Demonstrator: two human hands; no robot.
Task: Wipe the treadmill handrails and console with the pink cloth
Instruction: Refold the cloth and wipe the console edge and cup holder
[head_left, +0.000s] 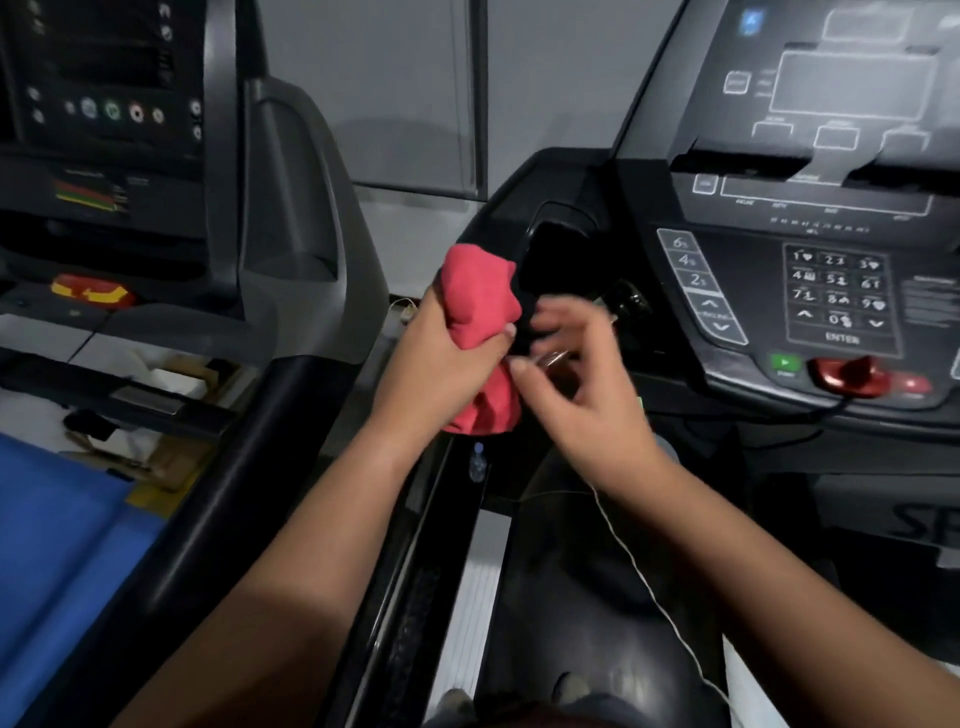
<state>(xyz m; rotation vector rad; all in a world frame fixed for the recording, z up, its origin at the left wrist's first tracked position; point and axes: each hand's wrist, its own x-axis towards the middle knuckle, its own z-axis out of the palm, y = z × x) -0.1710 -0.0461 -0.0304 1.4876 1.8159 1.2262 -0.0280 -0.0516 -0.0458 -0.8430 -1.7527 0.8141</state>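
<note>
The left hand (441, 353) has the pink cloth (480, 332) bunched tight in a closed fist, fingers wrapped round it, and the wad sits right on the upper end of the treadmill's left handrail (488, 234), where the black rail curves into the console's (810, 291) left edge beside a dark cup holder (558, 260). The right hand (582, 384) hovers just beside the cloth, fingers loosely curled; something small and shiny shows near its fingertips, but it is too blurred to say whether the hand pinches it. A thin white cord (644, 577) trails down past the right wrist. By the look of it this is the handrail stage, with the keypad (836, 291) and red safety key (847, 376) on the console's lower edge yet to be reached. To do this well, the fist should wrap the cloth round the rail and slide along it with steady pressure, so the underside gets covered too. A flatter fold would suit the console better, with light pressure over the keys and care not to knock the safety key loose.
</note>
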